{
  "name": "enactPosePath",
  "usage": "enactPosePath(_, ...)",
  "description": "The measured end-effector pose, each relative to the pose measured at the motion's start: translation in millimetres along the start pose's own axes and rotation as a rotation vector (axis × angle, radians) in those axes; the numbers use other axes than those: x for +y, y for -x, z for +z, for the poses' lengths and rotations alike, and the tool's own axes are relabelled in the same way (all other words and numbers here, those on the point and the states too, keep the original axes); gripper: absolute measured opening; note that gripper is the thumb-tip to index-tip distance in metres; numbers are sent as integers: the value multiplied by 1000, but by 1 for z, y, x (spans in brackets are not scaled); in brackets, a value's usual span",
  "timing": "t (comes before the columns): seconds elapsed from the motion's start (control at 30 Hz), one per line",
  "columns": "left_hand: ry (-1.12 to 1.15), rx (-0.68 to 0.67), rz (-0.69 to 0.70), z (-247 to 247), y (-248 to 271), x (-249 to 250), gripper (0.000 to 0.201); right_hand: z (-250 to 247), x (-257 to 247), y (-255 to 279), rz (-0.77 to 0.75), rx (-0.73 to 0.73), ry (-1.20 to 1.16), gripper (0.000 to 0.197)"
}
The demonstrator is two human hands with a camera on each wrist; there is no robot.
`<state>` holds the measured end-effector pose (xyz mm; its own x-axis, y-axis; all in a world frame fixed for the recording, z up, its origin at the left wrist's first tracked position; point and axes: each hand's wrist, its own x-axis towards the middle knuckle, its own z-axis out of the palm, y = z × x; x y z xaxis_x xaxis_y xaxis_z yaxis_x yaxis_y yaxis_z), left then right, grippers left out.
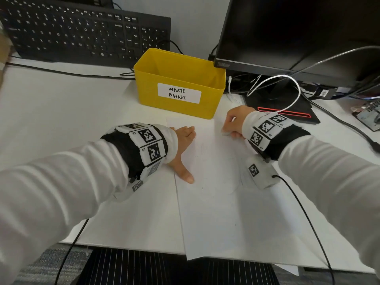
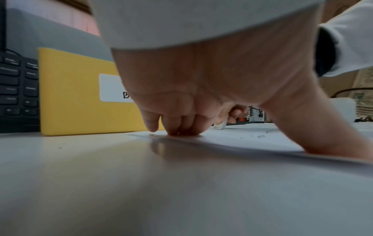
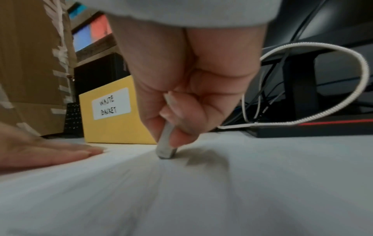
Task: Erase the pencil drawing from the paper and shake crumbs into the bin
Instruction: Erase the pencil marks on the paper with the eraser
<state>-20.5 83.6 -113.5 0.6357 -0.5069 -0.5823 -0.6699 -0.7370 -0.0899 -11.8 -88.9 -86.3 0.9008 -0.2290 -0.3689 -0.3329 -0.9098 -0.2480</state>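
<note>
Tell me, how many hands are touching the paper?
1 for certain: the left hand lies flat on the paper along its left edge. The right hand grips an eraser whose tip meets the sheet; its own contact is unclear.

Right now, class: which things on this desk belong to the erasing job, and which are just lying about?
Belong to the job:
paper, pinned by the left hand
eraser, held by the right hand
crumbs on the paper
yellow bin

Just lying about:
keyboard
monitor
white cable
</note>
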Motion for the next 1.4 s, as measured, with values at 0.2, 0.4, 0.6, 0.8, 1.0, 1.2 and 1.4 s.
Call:
enactPosePath(0.2, 18, 6, 7, 0, 2, 0, 127, 6, -32, 1, -97, 11, 58, 10)
enactPosePath(0.4, 12, -7, 6, 0, 2, -1, 127, 12, -19, -3, -60, -18, -59, 22)
enactPosePath(0.6, -1, -8, 16, 1, 0, -1, 128, -2, -1, 1, -9, -12, 50, 11)
enactPosePath(0.8, 27, -1, 16, 1, 1, -2, 127, 18, -36, 0, -158, -75, 17, 15)
enactPosePath(1.0, 1, -16, 9, 1, -1, -2, 129, 0, 16, 0, -30, -48, -40, 20)
enactPosePath(1.2, 1, -23, 18, -1, 0, -1, 127, -5, 5, -6, -59, -68, -81, 8)
enactPosePath(1.4, 2, -12, 15, 0, 1, -1, 127, 14, 19, -11, -121, -23, -167, 3)
